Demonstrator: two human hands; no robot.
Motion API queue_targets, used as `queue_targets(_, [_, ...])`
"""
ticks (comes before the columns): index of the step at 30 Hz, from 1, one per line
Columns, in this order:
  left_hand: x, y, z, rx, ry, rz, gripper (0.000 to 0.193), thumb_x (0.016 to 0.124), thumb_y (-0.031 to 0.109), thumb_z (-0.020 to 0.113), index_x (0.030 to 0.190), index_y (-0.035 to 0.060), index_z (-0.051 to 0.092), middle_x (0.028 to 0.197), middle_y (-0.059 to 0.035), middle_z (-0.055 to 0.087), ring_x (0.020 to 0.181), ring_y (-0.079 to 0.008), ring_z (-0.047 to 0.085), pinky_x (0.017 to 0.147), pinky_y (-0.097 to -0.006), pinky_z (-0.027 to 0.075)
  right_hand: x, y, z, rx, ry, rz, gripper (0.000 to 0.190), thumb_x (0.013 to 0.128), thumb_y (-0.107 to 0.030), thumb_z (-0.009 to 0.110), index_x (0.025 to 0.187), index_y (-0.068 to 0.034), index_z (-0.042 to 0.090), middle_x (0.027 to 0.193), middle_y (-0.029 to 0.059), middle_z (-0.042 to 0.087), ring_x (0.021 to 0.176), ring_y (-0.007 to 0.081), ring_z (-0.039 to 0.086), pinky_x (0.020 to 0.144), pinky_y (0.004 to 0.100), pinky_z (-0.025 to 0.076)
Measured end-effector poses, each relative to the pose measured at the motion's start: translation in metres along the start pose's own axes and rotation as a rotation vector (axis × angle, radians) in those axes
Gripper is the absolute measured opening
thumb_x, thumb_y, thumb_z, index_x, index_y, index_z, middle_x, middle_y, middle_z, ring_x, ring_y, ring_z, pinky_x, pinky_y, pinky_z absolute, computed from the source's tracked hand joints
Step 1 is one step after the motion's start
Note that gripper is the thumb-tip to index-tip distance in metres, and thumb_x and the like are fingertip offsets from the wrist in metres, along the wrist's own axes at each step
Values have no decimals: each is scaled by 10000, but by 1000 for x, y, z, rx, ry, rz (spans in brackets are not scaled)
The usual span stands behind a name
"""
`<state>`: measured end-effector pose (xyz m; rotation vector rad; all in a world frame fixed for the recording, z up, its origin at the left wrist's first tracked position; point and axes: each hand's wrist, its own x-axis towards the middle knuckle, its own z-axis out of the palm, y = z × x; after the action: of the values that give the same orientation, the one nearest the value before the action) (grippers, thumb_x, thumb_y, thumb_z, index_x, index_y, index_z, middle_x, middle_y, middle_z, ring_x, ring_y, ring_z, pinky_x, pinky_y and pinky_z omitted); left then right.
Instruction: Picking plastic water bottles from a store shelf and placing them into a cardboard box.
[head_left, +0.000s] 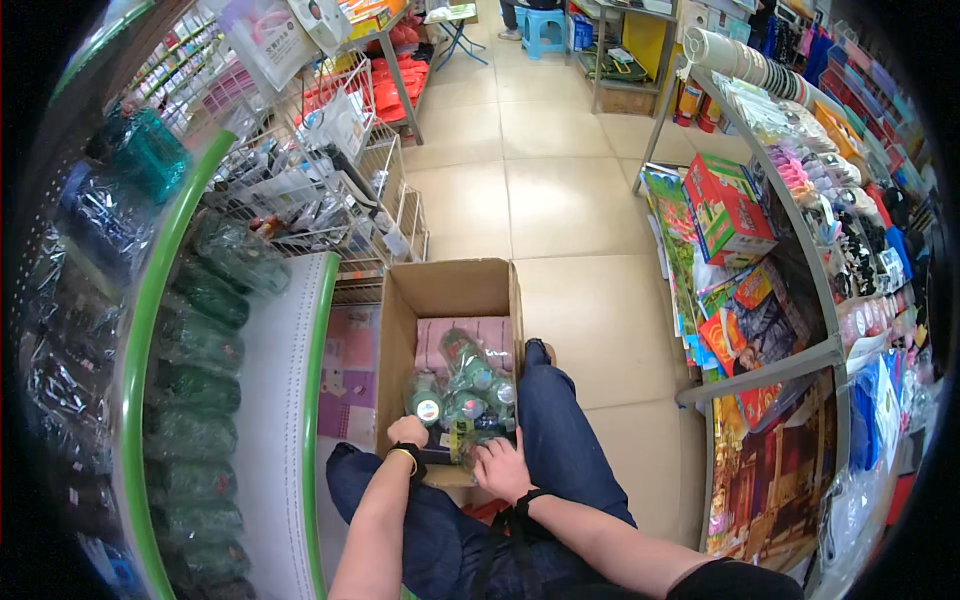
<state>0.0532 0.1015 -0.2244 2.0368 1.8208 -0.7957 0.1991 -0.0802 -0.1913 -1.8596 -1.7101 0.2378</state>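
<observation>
A cardboard box (448, 289) stands between my legs, its top unfolded. Inside lie several clear-wrapped greenish bottles or cups (465, 367), some with round pale tops facing up, against a pink striped item (427, 337). My left hand (408, 431), its fingers curled, is at the box's near left side beside a round-topped bottle (427, 409); whether it grips anything is hidden. My right hand (501, 465) rests at the near right corner, thumb along the wall and fingers over a plastic-wrapped item there; its hold is unclear.
At left, a white shelf with a green edge (321, 420) carries a row of wrapped green bottles (199, 427). Wire baskets (375, 187) of packaged goods stand beyond the box. On the right is a metal rack (795, 364) with a red box (724, 210). Tiled floor (566, 202) lies between.
</observation>
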Motion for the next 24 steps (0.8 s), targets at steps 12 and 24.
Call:
queue_targets(12, [-58, -32, -113, -627, 127, 175, 311, 846, 215, 461, 714, -10, 631, 658, -159, 640, 678, -305, 647, 664, -427, 483, -2, 4, 5, -12, 21, 1, 196, 769, -222, 529, 773, -46, 616, 821, 105, 550, 900, 265, 533, 1030, 594, 220])
queue_targets(24, [-127, -121, -230, -1535, 593, 338, 287, 881, 276, 474, 752, 27, 531, 575, -32, 480, 541, -152, 518, 572, -311, 456, -5, 9, 8, 48, -12, 26, 231, 771, -228, 527, 828, -34, 637, 846, 111, 566, 907, 269, 533, 1040, 578, 215])
